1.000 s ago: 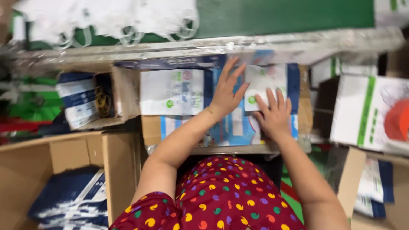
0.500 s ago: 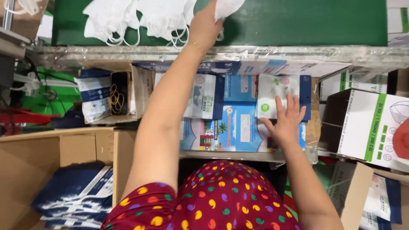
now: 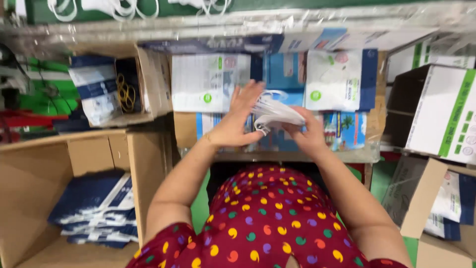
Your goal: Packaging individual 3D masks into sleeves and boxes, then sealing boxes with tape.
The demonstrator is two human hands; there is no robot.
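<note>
Boxes crowd all around a packing bench (image 3: 297, 158), and a green belt runs along the far side with white masks (image 3: 106, 6) lying on it, close enough to reach.

Both hands meet over the middle of the bench. Between them is a small stack of white masks (image 3: 277, 113) with ear loops. The left hand (image 3: 237, 124) is flat and open, its fingers spread, pressing against the left side of the stack. The right hand (image 3: 307, 136) curls around the near right side and grips it. I think the hands squeeze from both sides so the masks line up neatly and do not slide apart.

Just beyond the hands lie flat packets. One white packet (image 3: 208, 82) sits to the far left of the hands, and another packet (image 3: 334, 79) sits to the far right. They lie face up and close, so a hand can grab one fast. Blue packets (image 3: 342, 131) lie under and beside them.

On the left, a small open box (image 3: 148, 82) holds yellow rubber bands (image 3: 126, 93). Nearer, a big cardboard box (image 3: 144, 168) on the left holds dark blue packs (image 3: 94, 208) piled inside. A white and green carton (image 3: 446, 116) stands on the right.

The person wears a red dress (image 3: 267, 223) with coloured dots.
</note>
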